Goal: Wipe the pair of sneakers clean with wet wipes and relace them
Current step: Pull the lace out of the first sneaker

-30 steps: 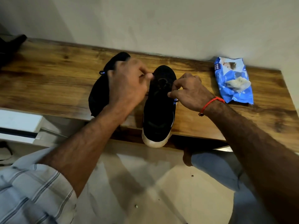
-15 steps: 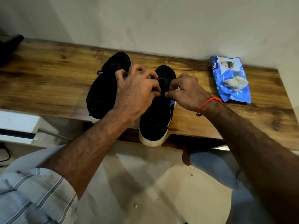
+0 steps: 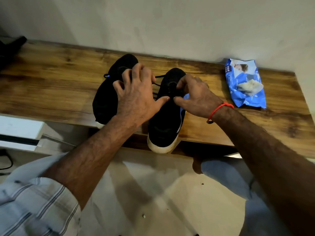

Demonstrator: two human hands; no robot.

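bench (image 3: 51,86): long wooden slab against the wall, runs from 9 o'clock across to 3 o'clock in the head view, everything sits on it.

right sneaker (image 3: 166,120): black with a white sole, dead centre, toe hanging off the near bench edge toward 6 o'clock. This is the one being worked on.

left sneaker (image 3: 105,99): same black shoe, just beside the other at about 10 o'clock from it, mostly behind the left wrist.

wipes pack (image 3: 245,82): blue pouch over at 2 o'clock, well apart from the shoes, a wipe poking out of the top. Nobody's touching it.

left hand (image 3: 136,97): fingers spread and half curled over the gap between the shoes, thumb stretched toward the eyelets. A lace (image 3: 157,85) strand runs up to its fingers, but I can't tell if that grip is actually clamped on it.

right hand (image 3: 196,97): thumb and forefinger pinching at the lace by the tongue of the right sneaker, so that grip looks clenched on the lace.

step: I'd say relacing, wiping looks done or parked.

next move: probably feed the lace tip through the next eyelet and pull it snug. Needs a fine pinch and even tension, black lace on black shoe is hard to see.
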